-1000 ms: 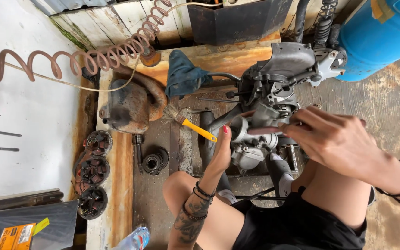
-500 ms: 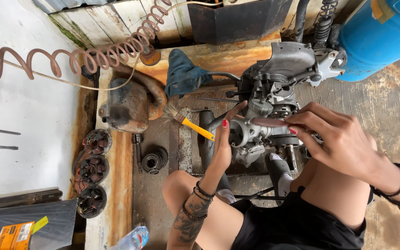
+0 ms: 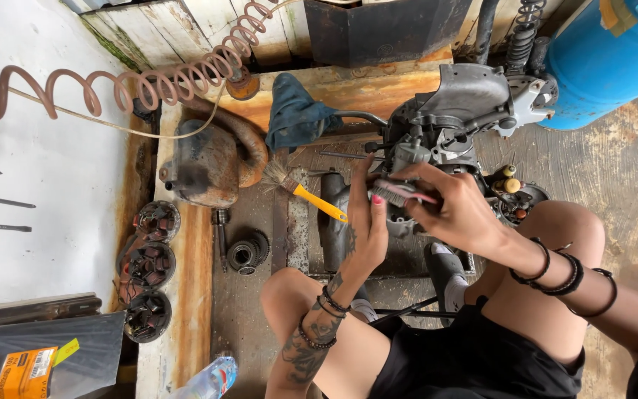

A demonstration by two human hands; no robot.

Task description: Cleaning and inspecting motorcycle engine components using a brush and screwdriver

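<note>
Right hand [image 3: 459, 210] grasping small wire brush [image 3: 396, 192], long axis roughly level, bristle end pointing left. Left hand [image 3: 367, 222] open-fingered, touching bristle end, bracing engine [image 3: 444, 125] just beyond. Engine immediately ahead of both hands. Yellow-handled paintbrush [image 3: 300, 188] lies left, untouched.

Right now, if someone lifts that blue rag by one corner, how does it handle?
The blue rag lies crumpled and draped over a metal bar, so probably floppy and light. It may snag on the bar, and looks grimy, so perhaps greasy to the fingers.
</note>
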